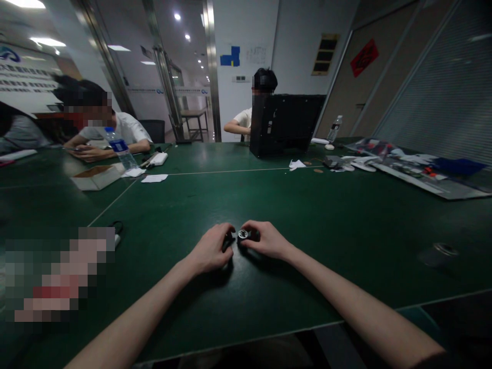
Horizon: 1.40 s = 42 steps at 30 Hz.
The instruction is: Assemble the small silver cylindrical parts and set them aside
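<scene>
My left hand (210, 249) and my right hand (267, 241) rest close together on the green table mat (307, 277), fingers curled. My right hand covers most of a small dark part with a round metal ring (243, 234) on top. My left hand's fingertips close on a black piece (229, 241) beside that ring. The two parts almost touch, or may be joined; my fingers hide how. The parts' full shape is hidden.
A seated person (111, 130) holds a phone at the far left, beside a water bottle (121, 148) and a cardboard box (98, 177). Another person sits behind a black computer case (286, 125). Printed sheets (418, 169) lie far right. The table's near edge runs below my arms.
</scene>
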Each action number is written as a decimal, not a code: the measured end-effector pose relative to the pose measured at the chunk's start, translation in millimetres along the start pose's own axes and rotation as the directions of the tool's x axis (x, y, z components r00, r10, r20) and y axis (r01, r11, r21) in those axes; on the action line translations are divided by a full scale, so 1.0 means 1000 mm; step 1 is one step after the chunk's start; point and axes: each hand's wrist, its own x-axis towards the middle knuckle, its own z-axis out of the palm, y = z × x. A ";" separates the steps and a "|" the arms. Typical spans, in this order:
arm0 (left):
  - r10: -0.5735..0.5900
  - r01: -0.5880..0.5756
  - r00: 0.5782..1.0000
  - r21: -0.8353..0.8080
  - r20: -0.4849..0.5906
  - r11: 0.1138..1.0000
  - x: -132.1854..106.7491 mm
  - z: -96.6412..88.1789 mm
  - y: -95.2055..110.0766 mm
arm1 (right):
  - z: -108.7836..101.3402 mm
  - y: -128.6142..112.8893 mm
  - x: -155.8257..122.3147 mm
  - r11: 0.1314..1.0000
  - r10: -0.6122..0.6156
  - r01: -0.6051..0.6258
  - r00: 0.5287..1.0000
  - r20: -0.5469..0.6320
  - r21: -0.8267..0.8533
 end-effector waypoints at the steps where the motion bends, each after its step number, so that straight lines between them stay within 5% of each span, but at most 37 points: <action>1: -0.001 0.001 1.000 -0.002 0.002 1.000 0.000 0.000 0.001 | -0.001 -0.002 -0.001 0.999 -0.020 0.020 1.000 0.008 -0.035; 10: 0.010 -0.011 1.000 -0.009 -0.010 1.000 0.000 0.000 -0.001 | -0.003 -0.007 -0.004 0.987 -0.086 0.098 0.991 0.099 -0.124; 36: 0.007 -0.007 1.000 -0.032 -0.006 0.999 0.000 0.001 -0.001 | -0.007 -0.012 -0.006 0.981 -0.104 0.114 0.992 0.073 -0.157; 42: 0.125 -0.130 0.990 -0.074 -0.064 0.989 0.001 0.004 -0.001 | -0.008 -0.011 -0.006 0.976 -0.185 0.182 0.983 -0.014 -0.123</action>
